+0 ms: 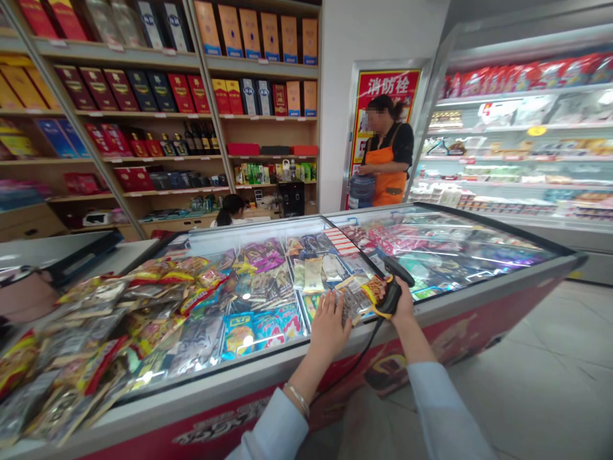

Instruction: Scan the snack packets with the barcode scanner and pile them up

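My right hand [403,305] grips a black-and-yellow barcode scanner [390,299], its cable [368,348] hanging down over the freezer front. My left hand [330,327] lies open, fingers stretched out, at the near edge of the freezer's glass top. Its fingertips touch or nearly touch a snack packet [354,299] lying on the glass; I cannot tell which. Part of that packet sits behind the scanner. Through the glass of the chest freezer [282,354] show several coloured ice-cream packs [261,329]. A large heap of snack packets [119,332] spreads over the freezer's left end.
Behind the freezer stands a person in an orange apron [389,163] beside a blue water bottle [361,191]. Another person's head [230,209] shows low by the boxed-goods shelves [258,70]. A lit refrigerated display [517,160] runs along the right, above tiled floor [541,358].
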`<state>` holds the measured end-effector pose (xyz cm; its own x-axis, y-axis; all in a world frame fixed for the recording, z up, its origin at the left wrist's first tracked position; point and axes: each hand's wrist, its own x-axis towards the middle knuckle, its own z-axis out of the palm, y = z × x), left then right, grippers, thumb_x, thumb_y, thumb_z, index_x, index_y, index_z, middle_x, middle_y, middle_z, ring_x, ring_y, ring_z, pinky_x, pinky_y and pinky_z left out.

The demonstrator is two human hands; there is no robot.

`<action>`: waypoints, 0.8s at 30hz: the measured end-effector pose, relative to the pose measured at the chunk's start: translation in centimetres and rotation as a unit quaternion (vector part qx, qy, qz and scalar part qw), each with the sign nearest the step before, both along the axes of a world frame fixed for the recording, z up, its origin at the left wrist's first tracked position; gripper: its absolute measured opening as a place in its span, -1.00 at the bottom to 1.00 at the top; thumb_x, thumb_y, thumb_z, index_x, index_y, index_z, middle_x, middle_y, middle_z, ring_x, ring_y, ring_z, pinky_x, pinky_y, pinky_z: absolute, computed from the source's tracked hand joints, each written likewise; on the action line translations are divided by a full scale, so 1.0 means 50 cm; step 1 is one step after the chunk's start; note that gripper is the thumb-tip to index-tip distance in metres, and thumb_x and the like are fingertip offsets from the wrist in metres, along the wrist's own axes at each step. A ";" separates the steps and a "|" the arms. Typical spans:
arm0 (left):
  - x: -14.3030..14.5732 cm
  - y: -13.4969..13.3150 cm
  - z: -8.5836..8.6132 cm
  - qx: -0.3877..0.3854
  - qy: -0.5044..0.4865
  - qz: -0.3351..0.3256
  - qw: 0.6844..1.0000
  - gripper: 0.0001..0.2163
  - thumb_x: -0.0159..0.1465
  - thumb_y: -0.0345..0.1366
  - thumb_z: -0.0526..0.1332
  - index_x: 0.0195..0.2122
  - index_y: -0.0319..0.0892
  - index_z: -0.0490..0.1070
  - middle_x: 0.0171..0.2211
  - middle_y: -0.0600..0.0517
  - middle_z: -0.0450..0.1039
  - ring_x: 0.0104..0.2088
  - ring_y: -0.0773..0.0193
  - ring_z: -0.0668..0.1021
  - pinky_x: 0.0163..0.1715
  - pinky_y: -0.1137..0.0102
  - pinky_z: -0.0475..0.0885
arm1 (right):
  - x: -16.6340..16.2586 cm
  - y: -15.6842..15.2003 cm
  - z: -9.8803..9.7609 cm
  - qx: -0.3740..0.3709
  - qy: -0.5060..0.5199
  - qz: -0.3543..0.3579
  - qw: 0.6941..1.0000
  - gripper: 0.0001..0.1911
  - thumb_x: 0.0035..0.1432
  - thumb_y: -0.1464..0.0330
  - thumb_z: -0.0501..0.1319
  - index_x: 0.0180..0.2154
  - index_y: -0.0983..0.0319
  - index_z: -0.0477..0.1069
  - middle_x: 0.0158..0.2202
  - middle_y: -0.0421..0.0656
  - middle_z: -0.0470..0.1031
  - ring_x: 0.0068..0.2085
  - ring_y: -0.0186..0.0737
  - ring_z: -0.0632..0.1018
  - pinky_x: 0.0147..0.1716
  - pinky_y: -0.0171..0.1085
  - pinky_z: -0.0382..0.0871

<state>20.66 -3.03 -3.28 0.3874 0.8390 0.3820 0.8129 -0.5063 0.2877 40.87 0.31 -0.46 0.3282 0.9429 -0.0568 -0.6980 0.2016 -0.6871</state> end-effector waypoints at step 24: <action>-0.445 -0.053 0.135 0.153 -0.116 0.255 0.948 -0.51 0.38 -0.22 -0.18 0.33 -0.15 -0.05 0.33 -0.08 -0.01 0.36 0.14 -0.08 0.30 0.05 -0.06 | -0.288 -0.039 0.088 0.048 -0.070 0.139 0.987 -0.67 -0.20 0.18 0.30 -0.38 0.23 0.37 -0.56 -0.28 0.37 -0.66 -0.40 0.37 -0.74 -0.40 0.27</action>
